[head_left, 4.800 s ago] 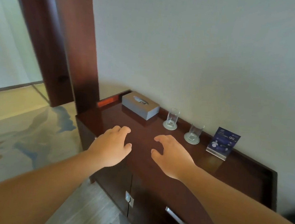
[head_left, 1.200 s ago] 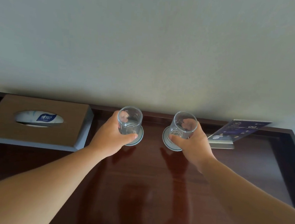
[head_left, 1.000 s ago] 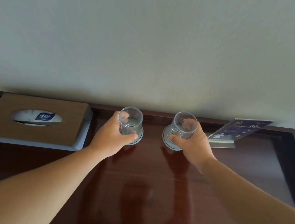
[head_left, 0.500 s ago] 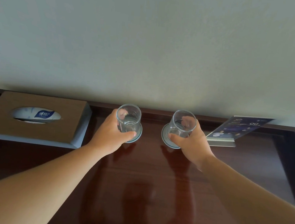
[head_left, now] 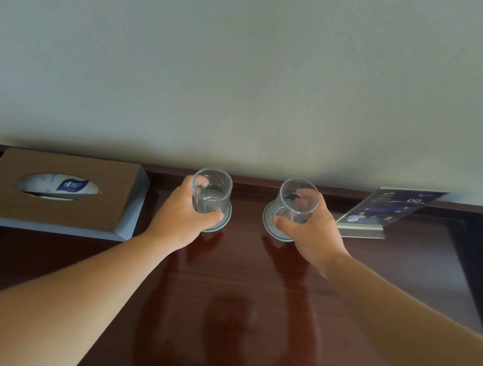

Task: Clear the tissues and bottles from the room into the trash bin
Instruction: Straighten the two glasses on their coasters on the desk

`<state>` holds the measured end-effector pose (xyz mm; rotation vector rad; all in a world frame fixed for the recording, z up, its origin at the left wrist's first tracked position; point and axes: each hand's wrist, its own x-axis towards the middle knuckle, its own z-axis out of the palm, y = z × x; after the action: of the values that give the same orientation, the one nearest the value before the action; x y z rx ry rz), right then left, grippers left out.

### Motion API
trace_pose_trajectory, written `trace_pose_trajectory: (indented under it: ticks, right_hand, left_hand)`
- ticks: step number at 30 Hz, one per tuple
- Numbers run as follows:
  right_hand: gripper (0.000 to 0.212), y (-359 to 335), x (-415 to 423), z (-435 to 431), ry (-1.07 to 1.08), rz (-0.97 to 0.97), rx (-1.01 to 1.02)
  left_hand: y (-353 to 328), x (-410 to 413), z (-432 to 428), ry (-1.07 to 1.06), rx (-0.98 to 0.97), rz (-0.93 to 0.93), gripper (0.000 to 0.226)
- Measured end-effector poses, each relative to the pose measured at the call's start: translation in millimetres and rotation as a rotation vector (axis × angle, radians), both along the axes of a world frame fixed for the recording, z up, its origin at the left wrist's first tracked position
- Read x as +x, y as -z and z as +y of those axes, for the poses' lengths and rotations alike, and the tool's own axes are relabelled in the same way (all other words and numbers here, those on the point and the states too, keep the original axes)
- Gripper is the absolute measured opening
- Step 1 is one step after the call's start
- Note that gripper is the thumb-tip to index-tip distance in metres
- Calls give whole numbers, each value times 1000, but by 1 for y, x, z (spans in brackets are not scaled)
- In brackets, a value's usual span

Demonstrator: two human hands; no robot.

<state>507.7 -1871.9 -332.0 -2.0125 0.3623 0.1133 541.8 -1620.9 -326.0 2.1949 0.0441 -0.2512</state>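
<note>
The left hand (head_left: 177, 221) curls its fingers (head_left: 215, 217) round one glass (head_left: 211, 192), the right hand (head_left: 314, 233) round the other glass (head_left: 298, 201), perhaps to clear the table (head_left: 240, 285).

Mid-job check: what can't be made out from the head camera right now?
- Trash bin and bottles: outside the head view's edges.
- Whether the left glass and right glass rest on their coasters: head view, left hand and right hand cover the bases.
- Card print: head view, too small.
</note>
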Motion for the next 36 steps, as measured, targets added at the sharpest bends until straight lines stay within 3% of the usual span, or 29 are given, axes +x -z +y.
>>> trace_pose_trajectory:
  ticks: [16, 36]
  right_hand:
    - [68, -1, 1, -3, 21, -1, -45]
    - [71, 0, -3, -7, 3, 13, 10]
  left_hand:
    - [4, -7, -2, -99, -43, 2, 53]
    - [5, -13, -27, -20, -156, 0, 59]
